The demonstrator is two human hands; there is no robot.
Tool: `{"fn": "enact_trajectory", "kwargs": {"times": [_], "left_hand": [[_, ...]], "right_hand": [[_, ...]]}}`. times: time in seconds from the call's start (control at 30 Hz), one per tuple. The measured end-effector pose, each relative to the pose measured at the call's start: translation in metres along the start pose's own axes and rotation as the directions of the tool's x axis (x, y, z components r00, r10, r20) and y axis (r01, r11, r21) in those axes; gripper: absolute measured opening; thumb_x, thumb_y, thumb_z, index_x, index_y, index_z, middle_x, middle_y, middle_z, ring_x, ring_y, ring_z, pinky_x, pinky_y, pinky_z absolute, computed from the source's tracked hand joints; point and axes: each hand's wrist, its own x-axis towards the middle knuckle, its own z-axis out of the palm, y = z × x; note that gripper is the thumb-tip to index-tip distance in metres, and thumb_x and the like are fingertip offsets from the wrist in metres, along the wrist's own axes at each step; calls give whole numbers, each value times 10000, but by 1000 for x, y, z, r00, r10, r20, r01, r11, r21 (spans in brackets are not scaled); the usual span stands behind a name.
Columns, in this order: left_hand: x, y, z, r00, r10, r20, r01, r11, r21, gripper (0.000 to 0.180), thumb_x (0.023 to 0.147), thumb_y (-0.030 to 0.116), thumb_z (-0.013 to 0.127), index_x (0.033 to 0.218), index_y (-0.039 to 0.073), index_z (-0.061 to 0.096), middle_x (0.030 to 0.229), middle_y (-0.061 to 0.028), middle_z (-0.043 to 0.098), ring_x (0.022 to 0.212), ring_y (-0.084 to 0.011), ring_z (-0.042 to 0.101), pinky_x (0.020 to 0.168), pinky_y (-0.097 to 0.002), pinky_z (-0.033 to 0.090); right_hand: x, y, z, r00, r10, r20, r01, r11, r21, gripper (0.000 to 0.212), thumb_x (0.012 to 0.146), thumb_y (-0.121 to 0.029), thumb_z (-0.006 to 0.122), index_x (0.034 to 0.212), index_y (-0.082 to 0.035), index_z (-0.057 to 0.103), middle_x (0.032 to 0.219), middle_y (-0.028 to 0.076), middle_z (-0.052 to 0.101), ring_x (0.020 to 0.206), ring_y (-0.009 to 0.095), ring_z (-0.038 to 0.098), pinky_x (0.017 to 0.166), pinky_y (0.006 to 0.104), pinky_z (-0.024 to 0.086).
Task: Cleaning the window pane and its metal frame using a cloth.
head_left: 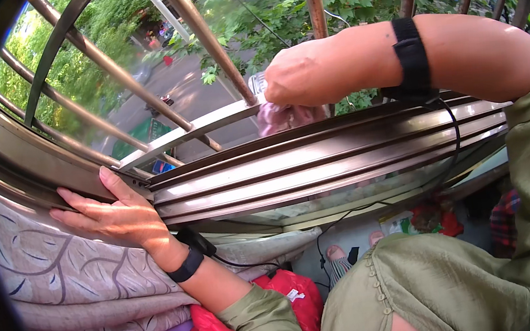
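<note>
The right hand is closed around a bunched pink cloth, which hangs just under the fist, pressed by the metal window bars beyond the sill. The left hand lies open and flat, braced on the window track well to the cloth's left. Wiping looks underway; how much of the bars and track is done cannot be told.

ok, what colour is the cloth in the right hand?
Pale pink, the cloth bunched under the right hand at the window bars; head view.
</note>
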Motion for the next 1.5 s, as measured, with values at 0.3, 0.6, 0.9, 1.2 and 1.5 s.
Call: {"fn": "enact_trajectory", "kwargs": {"times": [0.3,0.6,0.9,1.2,1.5], "left_hand": [[0,-4,1,1000,-4,-27,2,996,-85,719,927,477,599,1400,-34,422,1425,-401,299,1340,-518,317,1096,-538,301],[-1,-1,-1,1000,16,-13,-17,997,-74,681,929,391,627,1405,-42,405,1440,-402,266,1325,-538,327,1083,-560,315],[1,1,-2,1000,14,-3,-15,996,-89,680,937,395,613,1400,-55,400,1423,-422,276,1324,-550,322,1082,-567,311],[-1,-3,1,1000,-14,-17,13,995,-97,709,918,450,623,1394,-37,422,1423,-405,299,1323,-532,333,1097,-544,300],[-2,-4,0,1000,-30,6,31,995,-99,705,919,436,625,1400,-33,413,1441,-401,272,1340,-524,308,1108,-546,278]], "right_hand": [[2,-79,-42,993,112,33,-101,964,-245,269,894,-181,602,743,30,671,644,137,655,585,249,659,554,350,555],[106,-64,-15,980,40,-194,-28,997,65,402,972,-356,527,785,-36,684,706,83,687,641,219,682,646,350,568],[124,-31,0,968,88,-234,-129,977,-168,283,865,-191,601,1072,-20,688,998,178,699,928,332,687,801,404,547],[81,-56,-15,974,219,-63,-204,961,186,261,884,-244,617,943,-1,691,855,143,698,792,265,686,678,374,553],[59,-76,-21,993,-118,-8,76,689,-721,117,780,-87,650,809,23,678,779,132,704,750,262,709,627,345,580]]}}
